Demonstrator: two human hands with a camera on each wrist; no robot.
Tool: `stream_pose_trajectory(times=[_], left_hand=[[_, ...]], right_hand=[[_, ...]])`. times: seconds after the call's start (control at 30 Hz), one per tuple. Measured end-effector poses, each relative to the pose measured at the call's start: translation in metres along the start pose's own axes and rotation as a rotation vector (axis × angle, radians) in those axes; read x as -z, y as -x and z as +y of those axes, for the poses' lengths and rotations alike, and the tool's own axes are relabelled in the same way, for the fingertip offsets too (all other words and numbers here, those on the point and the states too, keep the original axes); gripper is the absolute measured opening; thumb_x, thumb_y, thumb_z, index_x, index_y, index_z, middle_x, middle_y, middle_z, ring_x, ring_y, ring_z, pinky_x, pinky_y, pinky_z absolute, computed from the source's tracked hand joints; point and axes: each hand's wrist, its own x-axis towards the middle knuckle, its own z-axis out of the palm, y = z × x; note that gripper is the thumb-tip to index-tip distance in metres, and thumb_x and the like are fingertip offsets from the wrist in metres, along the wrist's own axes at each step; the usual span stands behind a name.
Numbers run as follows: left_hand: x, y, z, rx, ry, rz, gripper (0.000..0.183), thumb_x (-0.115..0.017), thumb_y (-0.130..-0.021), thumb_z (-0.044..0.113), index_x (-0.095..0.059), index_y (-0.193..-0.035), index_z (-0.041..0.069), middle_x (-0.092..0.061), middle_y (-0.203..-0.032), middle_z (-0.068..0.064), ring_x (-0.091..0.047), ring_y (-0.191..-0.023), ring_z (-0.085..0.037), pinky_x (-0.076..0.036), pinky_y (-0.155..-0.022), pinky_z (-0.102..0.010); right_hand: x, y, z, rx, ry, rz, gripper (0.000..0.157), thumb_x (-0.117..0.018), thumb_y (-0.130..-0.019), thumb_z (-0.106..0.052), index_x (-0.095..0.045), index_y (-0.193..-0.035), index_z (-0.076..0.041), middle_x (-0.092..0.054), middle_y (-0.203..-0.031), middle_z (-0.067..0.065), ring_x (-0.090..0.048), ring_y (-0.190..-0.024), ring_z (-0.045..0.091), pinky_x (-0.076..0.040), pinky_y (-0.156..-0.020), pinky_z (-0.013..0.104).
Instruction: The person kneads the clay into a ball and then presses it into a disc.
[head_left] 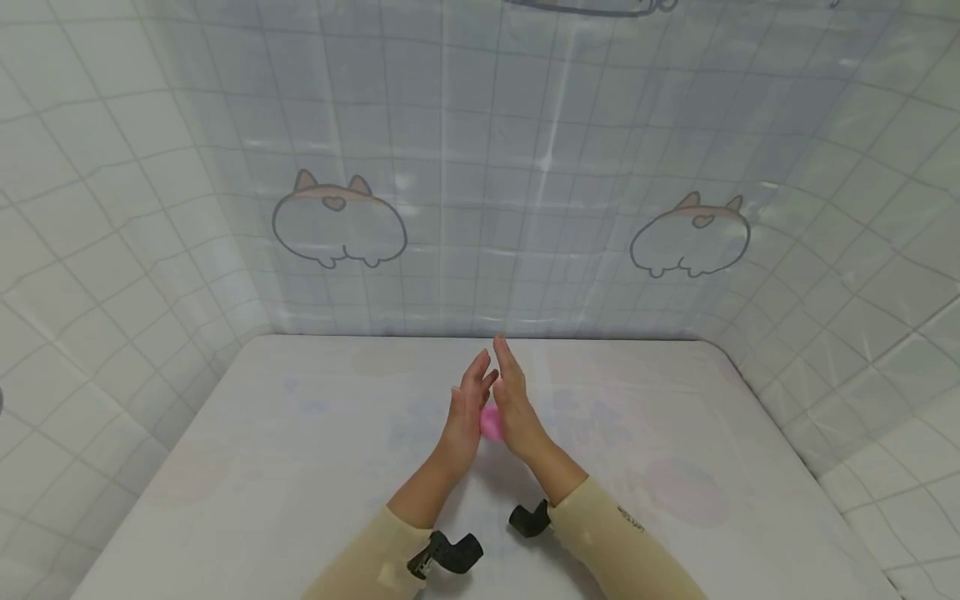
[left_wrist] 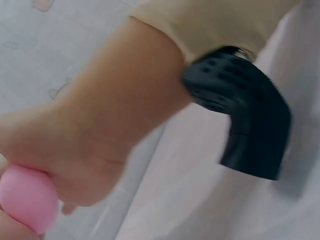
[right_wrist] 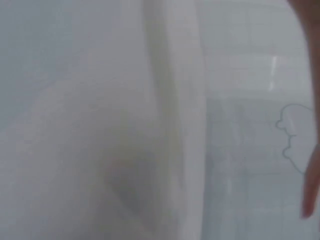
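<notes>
A smooth pink ball (head_left: 491,423) sits between the two palms, above the white table. My left hand (head_left: 467,410) presses it from the left with fingers straight and pointing away from me. From the other side my right hand (head_left: 516,408) lies against it, fingers extended too, the two hands leaning together towards the fingertips. In the left wrist view, the pink ball (left_wrist: 30,199) touches the heel of the left hand (left_wrist: 55,145), and part of the other palm shows below it. The right wrist view catches only a sliver of the right hand (right_wrist: 311,185) at its edge.
The table (head_left: 300,467) has a pale, faintly patterned cover. Behind it hangs a grid-patterned curtain (head_left: 487,208) with cartoon animal drawings, and similar sheets close in both sides. Black curved wrist mounts (head_left: 457,554) stick out from the cream sleeves (head_left: 375,558).
</notes>
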Motion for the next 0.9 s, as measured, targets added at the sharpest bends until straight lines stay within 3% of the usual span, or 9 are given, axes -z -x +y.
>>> stream_pose_trajectory(times=[0.17,0.37,0.6,0.8,0.9], left_hand=[[0.002,-0.004,0.005,-0.055,0.06,0.081,0.088,-0.011,-0.101,0.067,-0.005,-0.158,0.0,-0.007,-0.165,-0.021,-0.008,-0.151,-0.04,0.001,-0.118,-0.059],[0.005,-0.01,0.007,-0.09,0.047,0.152,0.089,-0.014,-0.1,0.069,-0.01,-0.158,0.002,-0.013,-0.164,-0.018,-0.01,-0.152,-0.032,-0.002,-0.121,-0.053],[0.004,-0.013,0.001,-0.017,-0.092,0.206,0.083,-0.012,-0.101,0.068,-0.015,-0.16,0.01,-0.017,-0.164,-0.01,-0.018,-0.15,-0.033,-0.003,-0.117,-0.061],[0.002,-0.012,-0.007,0.057,-0.157,0.183,0.082,-0.007,-0.101,0.068,-0.018,-0.16,0.013,-0.017,-0.165,-0.01,-0.017,-0.15,-0.036,-0.004,-0.116,-0.064],[0.002,-0.01,-0.011,0.128,-0.198,0.157,0.084,-0.007,-0.1,0.069,-0.022,-0.16,0.013,-0.02,-0.164,-0.014,-0.019,-0.149,-0.037,-0.005,-0.115,-0.066]], right_hand=[[-0.002,0.006,0.003,0.02,0.052,-0.104,0.085,-0.015,-0.098,-0.073,-0.007,-0.162,-0.019,-0.003,-0.168,0.006,-0.004,-0.152,0.033,-0.013,-0.112,0.071],[-0.006,0.012,0.002,0.145,0.054,-0.144,0.086,-0.019,-0.099,-0.072,-0.004,-0.162,-0.015,-0.002,-0.168,0.009,-0.006,-0.152,0.035,-0.015,-0.111,0.071],[-0.012,0.017,-0.004,0.275,-0.059,-0.104,0.085,-0.017,-0.101,-0.067,-0.001,-0.16,-0.008,-0.002,-0.167,0.011,-0.004,-0.153,0.027,-0.011,-0.111,0.072],[-0.011,0.015,-0.018,0.369,-0.16,-0.031,0.093,-0.016,-0.1,-0.071,-0.001,-0.158,0.0,-0.006,-0.166,0.018,-0.002,-0.153,0.031,-0.005,-0.115,0.065],[-0.009,0.013,-0.022,0.414,-0.183,0.032,0.091,-0.016,-0.101,-0.068,-0.001,-0.157,0.002,-0.01,-0.165,0.02,-0.007,-0.152,0.033,-0.006,-0.118,0.058]])
